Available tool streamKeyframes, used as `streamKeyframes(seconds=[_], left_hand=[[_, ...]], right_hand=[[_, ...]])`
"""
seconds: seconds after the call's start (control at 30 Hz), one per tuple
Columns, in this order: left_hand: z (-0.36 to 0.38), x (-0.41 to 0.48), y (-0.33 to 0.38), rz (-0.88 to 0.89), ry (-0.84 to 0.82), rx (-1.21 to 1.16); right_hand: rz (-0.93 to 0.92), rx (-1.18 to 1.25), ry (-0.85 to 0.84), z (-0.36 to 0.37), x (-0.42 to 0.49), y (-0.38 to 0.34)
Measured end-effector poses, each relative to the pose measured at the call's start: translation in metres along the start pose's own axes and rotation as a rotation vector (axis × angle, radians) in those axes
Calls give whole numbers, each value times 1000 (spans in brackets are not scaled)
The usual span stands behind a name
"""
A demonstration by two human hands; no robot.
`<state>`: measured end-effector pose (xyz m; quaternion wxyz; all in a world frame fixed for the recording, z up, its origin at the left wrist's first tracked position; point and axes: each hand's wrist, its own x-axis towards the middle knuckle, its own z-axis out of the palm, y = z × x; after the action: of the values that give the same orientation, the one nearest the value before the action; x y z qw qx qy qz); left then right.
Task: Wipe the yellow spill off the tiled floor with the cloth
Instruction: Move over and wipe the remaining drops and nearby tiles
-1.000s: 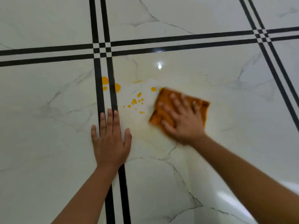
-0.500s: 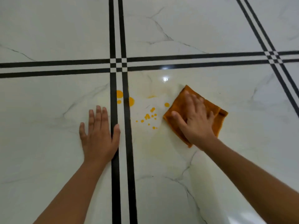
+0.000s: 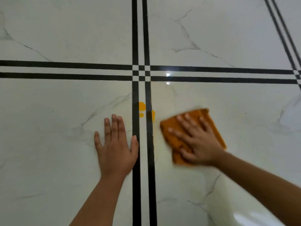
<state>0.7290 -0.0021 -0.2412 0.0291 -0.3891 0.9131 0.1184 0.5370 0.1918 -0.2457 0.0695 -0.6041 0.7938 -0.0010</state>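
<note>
My single head-worn camera looks steeply down and forward at the tiled floor [image 3: 65, 128] from close range, both forearms reaching in from the lower edge.

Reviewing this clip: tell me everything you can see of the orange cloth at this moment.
The cloth is orange-brown, seemingly soft fabric, roughly square and apparently folded, with a layered edge at its far corner. It lies flat on the white marble-look tile, just right of the double black stripes. The right hand presses on it with spread fingers, covering its middle. Its outline is motion-blurred. Yellow drops remain to its left, by the stripes, not touching it. A faint yellowish smear surrounds it.
</note>
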Motion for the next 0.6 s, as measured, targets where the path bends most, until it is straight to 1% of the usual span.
streamKeyframes(seconds=[0.03,0.1,0.13,0.17,0.2,0.27,0.3,0.33,0.37,0.4,0.47,0.5,0.53,0.6], left_hand=[[1,1,-2,1,-2,8],[1,0,-3,4,-6,13],[1,0,-4,2,-1,14],[1,0,-3,2,-5,16],[1,0,-3,2,-8,20],[0,2,-3,3,-3,34],[1,2,-4,3,-4,41],[1,2,-4,3,-2,51],[2,2,-3,5,-1,55],[1,1,-4,4,7,57],[2,1,-2,-5,-10,55],[0,1,-1,-1,-7,58],[0,1,-1,4,-6,54],[-2,-2,-7,45,-6,44]], right_hand=[[83,6,8,-5,28,13],[350,86,-2,-15,97,15],[422,93,-13,-16,127,4],[429,86,-10,-14,145,-11],[352,81,-4,-12,152,-27],[68,32,-16,-3,133,-42],[-52,16,-38,-2,117,-39],[-122,1,-59,-3,112,-28],[-112,-9,-74,-5,116,-19],[-26,-2,-60,-9,131,-15],[227,48,-58,-12,161,-23],[284,59,-51,-13,167,-36],[277,57,-40,-12,162,-49],[124,59,-8,-4,121,-62]])
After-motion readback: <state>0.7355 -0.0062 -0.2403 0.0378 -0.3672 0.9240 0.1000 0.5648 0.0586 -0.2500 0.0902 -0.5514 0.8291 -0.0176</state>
